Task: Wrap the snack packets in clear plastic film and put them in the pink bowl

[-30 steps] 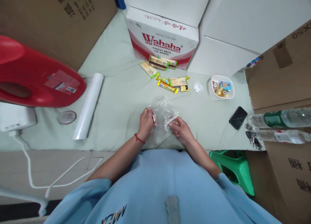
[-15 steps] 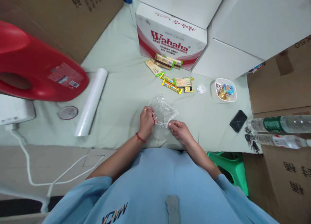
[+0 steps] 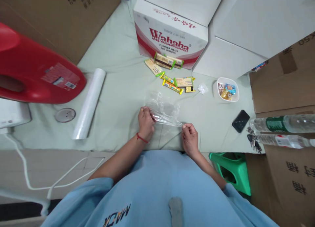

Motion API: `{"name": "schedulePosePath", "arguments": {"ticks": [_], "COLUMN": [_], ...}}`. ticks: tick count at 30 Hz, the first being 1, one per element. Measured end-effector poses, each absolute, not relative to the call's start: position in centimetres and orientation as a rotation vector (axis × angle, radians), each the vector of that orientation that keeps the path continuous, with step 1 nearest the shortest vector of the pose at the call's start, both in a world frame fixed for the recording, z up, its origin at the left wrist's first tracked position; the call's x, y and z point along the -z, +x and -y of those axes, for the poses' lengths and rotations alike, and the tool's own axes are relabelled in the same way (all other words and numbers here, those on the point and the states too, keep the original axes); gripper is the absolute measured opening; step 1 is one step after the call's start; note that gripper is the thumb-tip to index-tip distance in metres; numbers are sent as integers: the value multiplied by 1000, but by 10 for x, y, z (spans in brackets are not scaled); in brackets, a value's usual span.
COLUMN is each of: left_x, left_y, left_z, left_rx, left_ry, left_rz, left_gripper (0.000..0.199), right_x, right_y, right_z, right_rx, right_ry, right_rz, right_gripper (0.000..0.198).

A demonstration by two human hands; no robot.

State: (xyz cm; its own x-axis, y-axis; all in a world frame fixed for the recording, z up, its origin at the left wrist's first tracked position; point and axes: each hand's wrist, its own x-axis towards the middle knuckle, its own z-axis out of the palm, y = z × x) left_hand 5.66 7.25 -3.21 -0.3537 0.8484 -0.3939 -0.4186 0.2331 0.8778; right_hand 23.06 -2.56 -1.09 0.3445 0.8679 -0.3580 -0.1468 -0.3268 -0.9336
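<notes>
Between my hands a clear plastic bag (image 3: 165, 111) is stretched out sideways, thin and crumpled, near the table's front edge. My left hand (image 3: 146, 123), with a red cord on the wrist, is closed on its left end. The fingertips of my right hand (image 3: 190, 137) pinch its right corner. Just beyond the bag lie wrapped snack bars: a yellow-wrapped bar (image 3: 172, 87), a pale green-ended bar (image 3: 184, 82) and several others. A small crumpled clear plastic wad (image 3: 202, 88) lies to their right.
A white tub (image 3: 216, 95) of small packets, a black phone-like object (image 3: 241, 121), keys (image 3: 253, 140) and plastic bottles (image 3: 275, 124) are at the right. Left are a white roll (image 3: 89, 103) and a red jug (image 3: 49, 72). A Wahaha carton (image 3: 169, 36) stands behind the bars.
My right hand has moved right, away from my left, drawing the bag's near edge taut between them. The view has shifted slightly.
</notes>
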Motion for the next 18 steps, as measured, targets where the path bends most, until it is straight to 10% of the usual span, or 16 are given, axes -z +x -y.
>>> {"name": "schedulePosePath", "arguments": {"ticks": [11, 18], "left_x": [35, 37], "left_y": [55, 54], "left_z": [-73, -73], "left_rx": [-1323, -1307], "left_ry": [498, 557], "left_rz": [-1349, -1346], "left_gripper": [40, 46], "right_x": [14, 4], "right_y": [267, 290], "right_z": [39, -19], "right_rx": [-1252, -1353], "right_ry": [-1614, -1454], "right_rz": [973, 943], "right_gripper": [35, 68]}}
